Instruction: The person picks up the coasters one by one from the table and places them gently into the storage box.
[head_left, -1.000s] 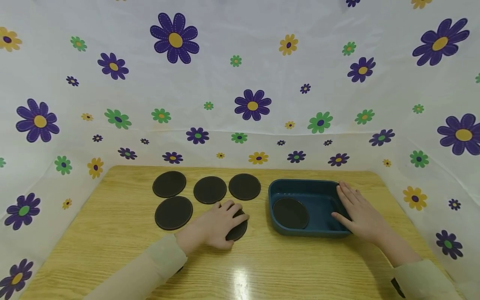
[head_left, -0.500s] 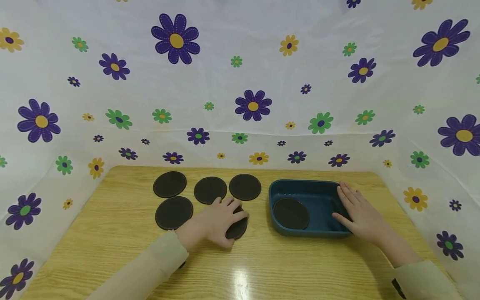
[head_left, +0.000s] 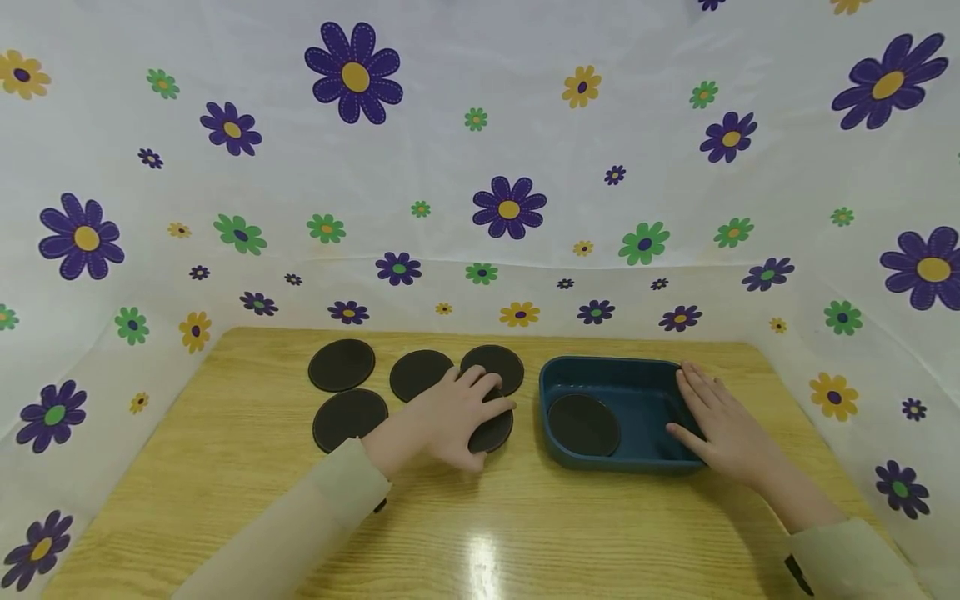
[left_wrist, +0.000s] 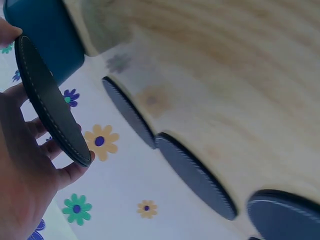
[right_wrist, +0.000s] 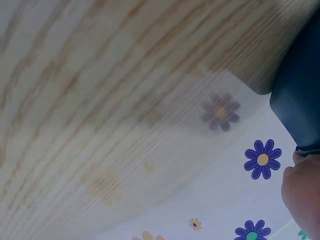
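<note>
In the head view my left hand grips a black round coaster by its edge. The left wrist view shows this coaster raised off the table, with light stitching along its rim and my fingers and thumb at its edges. My right hand rests on the right rim of a dark blue rectangular bin, fingers fairly straight and the thumb over the inner side. Inside the bin, at its left end, lies another black coaster.
Several black coasters lie flat at the left: one at the back left, one in front of it, one in the middle and one near my fingers. A white flowered cloth surrounds the wooden table.
My left hand has taken the coaster up from the table and moved it a little right and away from me. The right hand and the bin have stayed in place.
</note>
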